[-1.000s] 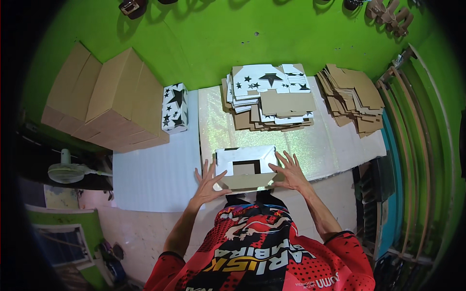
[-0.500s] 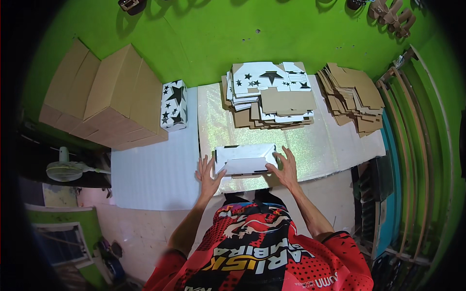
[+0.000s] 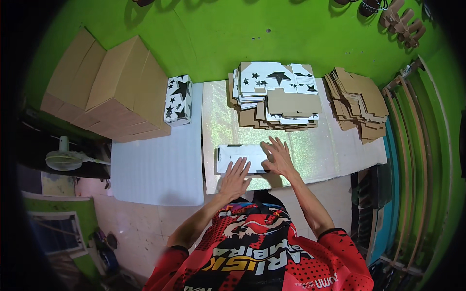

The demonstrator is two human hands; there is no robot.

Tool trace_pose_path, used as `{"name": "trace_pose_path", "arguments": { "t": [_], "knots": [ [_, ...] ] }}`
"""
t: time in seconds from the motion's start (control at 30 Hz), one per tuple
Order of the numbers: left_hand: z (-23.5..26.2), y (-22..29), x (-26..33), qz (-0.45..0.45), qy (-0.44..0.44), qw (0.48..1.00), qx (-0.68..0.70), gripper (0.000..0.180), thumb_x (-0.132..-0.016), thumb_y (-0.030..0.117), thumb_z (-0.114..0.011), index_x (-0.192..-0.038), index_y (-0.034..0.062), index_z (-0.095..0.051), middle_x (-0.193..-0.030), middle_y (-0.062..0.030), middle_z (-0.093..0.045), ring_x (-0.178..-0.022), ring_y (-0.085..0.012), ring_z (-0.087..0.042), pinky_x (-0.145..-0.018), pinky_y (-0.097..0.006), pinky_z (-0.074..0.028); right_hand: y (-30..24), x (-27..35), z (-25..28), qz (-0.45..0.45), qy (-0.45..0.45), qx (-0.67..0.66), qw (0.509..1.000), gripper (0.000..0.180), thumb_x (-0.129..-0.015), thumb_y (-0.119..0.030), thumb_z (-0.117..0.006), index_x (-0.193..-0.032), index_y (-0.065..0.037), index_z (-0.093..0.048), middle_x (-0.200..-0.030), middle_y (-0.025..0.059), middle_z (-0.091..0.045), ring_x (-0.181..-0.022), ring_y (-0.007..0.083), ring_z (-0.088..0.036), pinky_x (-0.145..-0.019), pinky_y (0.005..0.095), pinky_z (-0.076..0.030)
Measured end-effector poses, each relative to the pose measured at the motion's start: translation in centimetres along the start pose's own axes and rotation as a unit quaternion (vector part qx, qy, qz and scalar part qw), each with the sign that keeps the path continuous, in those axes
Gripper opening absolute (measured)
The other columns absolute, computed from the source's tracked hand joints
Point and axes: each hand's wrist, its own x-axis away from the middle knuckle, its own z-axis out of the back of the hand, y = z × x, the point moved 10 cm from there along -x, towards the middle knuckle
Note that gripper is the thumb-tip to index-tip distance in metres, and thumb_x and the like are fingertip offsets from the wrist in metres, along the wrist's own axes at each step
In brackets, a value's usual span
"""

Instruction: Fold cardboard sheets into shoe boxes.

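A white cardboard box (image 3: 230,152) with black marks lies lengthwise on the shiny, light-coloured table covering in front of me. My left hand (image 3: 235,180) rests flat on the box's near side around the middle, its fingers stretched out and slightly spread. At the box's right end is my right hand (image 3: 278,159), fingers apart and bent, with thumb and forefinger against the corner. Part of the right end is hidden beneath that hand. Neither hand grips the box.
Flattened white star-printed cartons (image 3: 279,80) are stacked at the back, with plain brown flat cartons (image 3: 361,99) to their right. Big brown boxes (image 3: 119,82) and an upright star-printed box (image 3: 178,99) stand at the left. A wooden rack (image 3: 412,160) lines the right side; a fan (image 3: 64,159) stands left.
My left hand has gone from the box's left end to its middle and now lies flat on it. My right hand has shifted slightly left over the right end. The box's top looks flatter.
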Motion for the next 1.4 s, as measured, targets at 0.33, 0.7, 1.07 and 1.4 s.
{"name": "trace_pose_path", "arguments": {
  "t": [0.33, 0.7, 1.07, 1.4],
  "knots": [
    [-1.0, 0.1, 0.3, 0.002, 0.035, 0.999, -0.034, 0.067, -0.107, 0.031, -0.056, -0.165, 0.0102, -0.032, -0.171, -0.0164, -0.030, -0.158, -0.0339, -0.029, -0.127, -0.054, -0.024, 0.2, -1.8, -1.8, -0.020, 0.020, 0.012, 1.000, 0.068, -0.098, -0.056, -0.064, -0.150, -0.013, -0.058, -0.153, 0.0218, -0.054, -0.143, 0.0437, -0.046, -0.121, 0.0557, -0.032],
    [-1.4, -0.6, 0.3, 0.011, 0.033, 0.999, -0.004, 0.060, -0.107, 0.020, -0.051, -0.164, 0.0113, -0.035, -0.170, -0.0139, -0.034, -0.156, -0.0312, -0.033, -0.127, -0.051, -0.024, -1.2, -2.6, -0.8, -0.001, 0.056, 0.028, 0.998, 0.056, -0.095, -0.051, -0.069, -0.133, -0.011, -0.069, -0.132, 0.0154, -0.070, -0.129, 0.0380, -0.058, -0.115, 0.0587, -0.036],
    [-1.3, -0.5, 0.3, 0.007, 0.051, 0.999, -0.015, 0.054, -0.108, 0.020, -0.051, -0.161, 0.0125, -0.041, -0.163, -0.0140, -0.044, -0.151, -0.0318, -0.041, -0.124, -0.051, -0.031, -0.1, -3.9, -0.5, -0.054, 0.007, -0.050, 0.997, 0.035, -0.104, -0.039, -0.061, -0.116, -0.012, -0.079, -0.105, 0.0112, -0.077, -0.106, 0.0362, -0.068, -0.095, 0.0469, -0.052],
    [-1.0, -0.1, 0.3, 0.000, 0.058, 0.998, -0.031, 0.055, -0.109, 0.023, -0.051, -0.161, 0.0113, -0.041, -0.165, -0.0140, -0.041, -0.153, -0.0329, -0.037, -0.124, -0.054, -0.028, 0.0, -3.9, -0.5, -0.052, 0.010, -0.049, 0.997, 0.037, -0.103, -0.042, -0.063, -0.118, -0.012, -0.078, -0.105, 0.0127, -0.077, -0.104, 0.0374, -0.067, -0.093, 0.0475, -0.053]
  ]
}}
